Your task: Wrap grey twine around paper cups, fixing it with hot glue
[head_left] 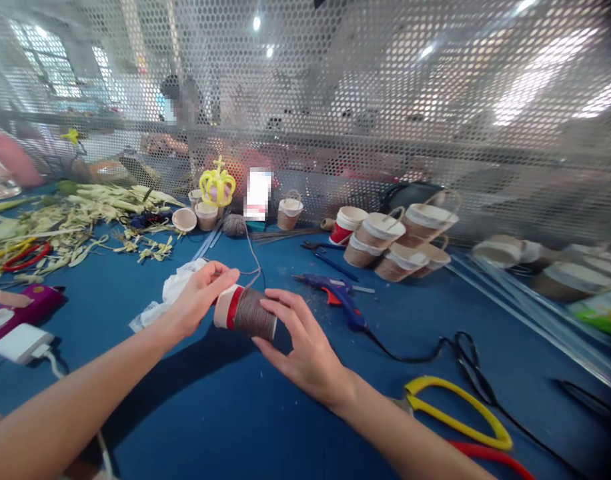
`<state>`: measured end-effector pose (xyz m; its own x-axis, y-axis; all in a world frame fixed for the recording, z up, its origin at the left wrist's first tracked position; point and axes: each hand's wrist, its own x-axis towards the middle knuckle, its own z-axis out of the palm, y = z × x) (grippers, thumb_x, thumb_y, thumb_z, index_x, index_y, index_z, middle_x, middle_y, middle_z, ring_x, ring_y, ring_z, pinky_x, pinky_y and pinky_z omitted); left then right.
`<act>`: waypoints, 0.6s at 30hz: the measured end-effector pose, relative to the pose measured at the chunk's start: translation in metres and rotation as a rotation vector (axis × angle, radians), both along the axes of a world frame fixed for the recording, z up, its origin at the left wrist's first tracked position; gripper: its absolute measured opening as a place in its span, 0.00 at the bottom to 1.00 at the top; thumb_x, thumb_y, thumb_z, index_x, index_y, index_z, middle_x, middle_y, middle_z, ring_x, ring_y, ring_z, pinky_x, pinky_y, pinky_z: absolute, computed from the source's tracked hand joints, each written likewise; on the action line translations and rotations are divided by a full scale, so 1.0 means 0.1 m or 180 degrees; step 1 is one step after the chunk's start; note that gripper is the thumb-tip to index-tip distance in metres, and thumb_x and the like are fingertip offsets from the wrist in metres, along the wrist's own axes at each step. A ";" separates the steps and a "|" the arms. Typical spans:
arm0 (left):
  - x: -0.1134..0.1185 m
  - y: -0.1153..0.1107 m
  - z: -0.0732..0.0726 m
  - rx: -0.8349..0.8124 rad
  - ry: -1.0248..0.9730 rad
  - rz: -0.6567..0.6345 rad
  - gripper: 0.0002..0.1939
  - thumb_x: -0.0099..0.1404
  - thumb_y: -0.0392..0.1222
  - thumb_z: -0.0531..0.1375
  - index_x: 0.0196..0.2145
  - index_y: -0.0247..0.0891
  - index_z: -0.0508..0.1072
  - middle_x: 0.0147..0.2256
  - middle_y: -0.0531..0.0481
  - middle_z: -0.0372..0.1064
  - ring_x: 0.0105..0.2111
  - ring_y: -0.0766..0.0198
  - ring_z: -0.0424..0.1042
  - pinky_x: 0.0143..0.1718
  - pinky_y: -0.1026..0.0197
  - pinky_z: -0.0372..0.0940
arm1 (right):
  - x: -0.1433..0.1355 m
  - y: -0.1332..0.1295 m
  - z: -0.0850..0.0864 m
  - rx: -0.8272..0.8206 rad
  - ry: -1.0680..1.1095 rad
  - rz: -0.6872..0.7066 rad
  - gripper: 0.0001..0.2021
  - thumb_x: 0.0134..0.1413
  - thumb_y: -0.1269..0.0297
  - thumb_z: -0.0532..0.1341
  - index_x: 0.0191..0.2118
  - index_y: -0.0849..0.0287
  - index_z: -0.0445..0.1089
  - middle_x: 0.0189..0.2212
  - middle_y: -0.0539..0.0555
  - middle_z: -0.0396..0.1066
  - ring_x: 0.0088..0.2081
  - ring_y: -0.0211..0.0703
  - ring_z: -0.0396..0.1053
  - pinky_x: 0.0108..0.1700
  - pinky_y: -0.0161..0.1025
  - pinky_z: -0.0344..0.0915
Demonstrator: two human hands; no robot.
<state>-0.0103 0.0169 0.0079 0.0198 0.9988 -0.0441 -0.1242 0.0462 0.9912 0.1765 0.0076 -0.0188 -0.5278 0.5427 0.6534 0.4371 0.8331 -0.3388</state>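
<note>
A paper cup (255, 315) lies on its side in the air between my hands, its body wrapped in grey-brown cord, with a red and white band bare near the rim. My left hand (205, 293) pinches at the rim end. Around the base end, my right hand (298, 340) curves its fingers and thumb over the wrapped part. From the cup a strand of cord runs up to a grey ball of cord (234, 225) on the blue table (225, 407).
A blue glue gun (335, 293) lies right of the cup, its black cable trailing right. Yellow-handled scissors (455, 407) are at the lower right. Several wrapped cups (380, 230) stand behind. Plant scraps (85, 213), a white plug (23, 342) and crumpled white plastic (180, 283) are left.
</note>
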 end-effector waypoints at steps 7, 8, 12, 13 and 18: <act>0.03 -0.06 0.01 -0.0370 0.0174 -0.0328 0.16 0.50 0.47 0.62 0.35 0.37 0.65 0.22 0.57 0.63 0.19 0.71 0.62 0.19 0.69 0.55 | -0.01 -0.01 0.01 0.0177 -0.0263 0.0140 0.22 0.50 0.74 0.56 0.50 0.56 0.52 0.48 0.63 0.56 0.50 0.52 0.58 0.46 0.52 0.63; 0.03 -0.07 0.02 -0.0431 0.0149 -0.0349 0.16 0.50 0.46 0.62 0.35 0.37 0.65 0.22 0.57 0.63 0.19 0.71 0.62 0.19 0.69 0.55 | -0.01 -0.02 0.01 0.0214 -0.0319 0.0163 0.22 0.49 0.75 0.56 0.50 0.56 0.52 0.48 0.63 0.56 0.50 0.52 0.58 0.46 0.52 0.63; 0.06 -0.08 0.00 -0.0570 0.0066 -0.0337 0.16 0.49 0.46 0.62 0.34 0.37 0.65 0.22 0.56 0.64 0.19 0.70 0.62 0.19 0.68 0.56 | -0.04 -0.03 0.01 0.0316 -0.0475 0.0198 0.20 0.48 0.77 0.56 0.48 0.59 0.54 0.48 0.64 0.56 0.50 0.51 0.57 0.48 0.51 0.62; 0.06 -0.08 -0.01 -0.0556 0.0064 -0.0301 0.15 0.49 0.45 0.62 0.34 0.37 0.66 0.22 0.56 0.64 0.19 0.70 0.62 0.19 0.68 0.56 | -0.04 -0.03 -0.01 0.0305 -0.0470 0.0193 0.19 0.48 0.76 0.57 0.47 0.60 0.55 0.48 0.65 0.56 0.50 0.51 0.57 0.49 0.51 0.62; 0.09 -0.07 -0.07 -0.0244 0.0223 -0.0165 0.12 0.51 0.43 0.59 0.33 0.36 0.68 0.24 0.55 0.64 0.22 0.70 0.62 0.23 0.68 0.56 | -0.07 -0.04 -0.09 0.0009 -0.0126 -0.0023 0.24 0.48 0.63 0.61 0.49 0.61 0.52 0.49 0.66 0.57 0.52 0.53 0.57 0.50 0.52 0.61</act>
